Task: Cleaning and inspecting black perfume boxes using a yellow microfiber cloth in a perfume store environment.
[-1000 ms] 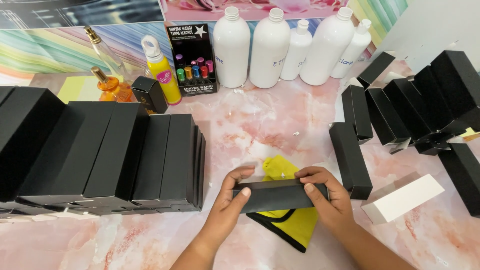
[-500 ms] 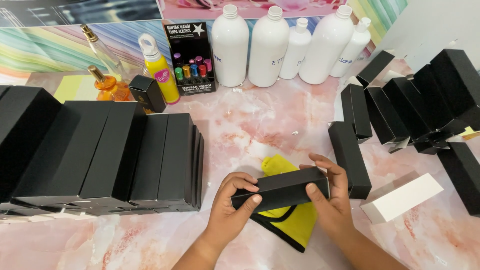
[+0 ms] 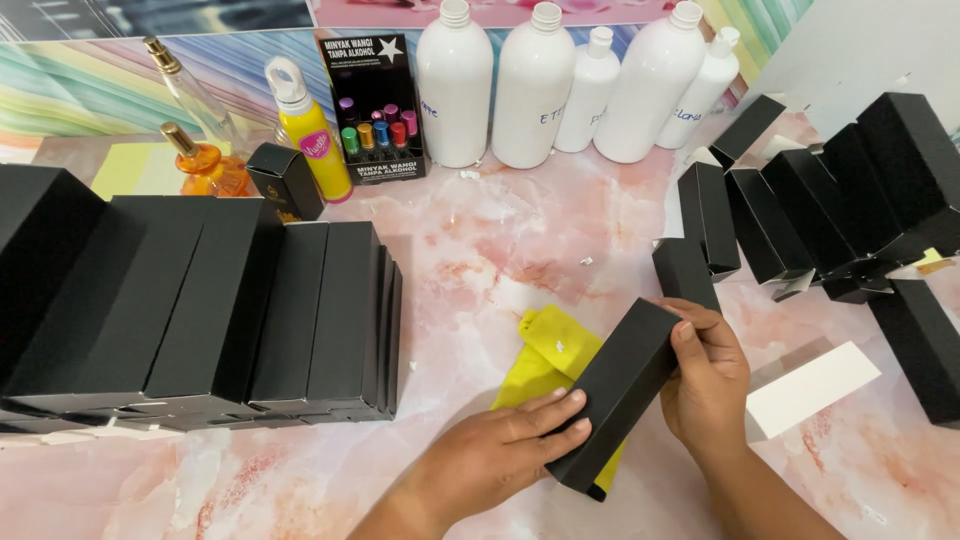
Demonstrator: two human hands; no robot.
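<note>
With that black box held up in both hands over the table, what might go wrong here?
1. The black box is tilted, gripped only by the left hand at its low end and the right hand at the top; it might slip onto the yellow cloth.
2. An elbow swing could perhaps topple the row of black boxes standing close on the left.

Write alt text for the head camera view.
Both hands, left hand and right hand, hold a long black box tilted above a yellow cloth on a pink marble table. Rows of black boxes lie left; white bottles stand behind.
</note>
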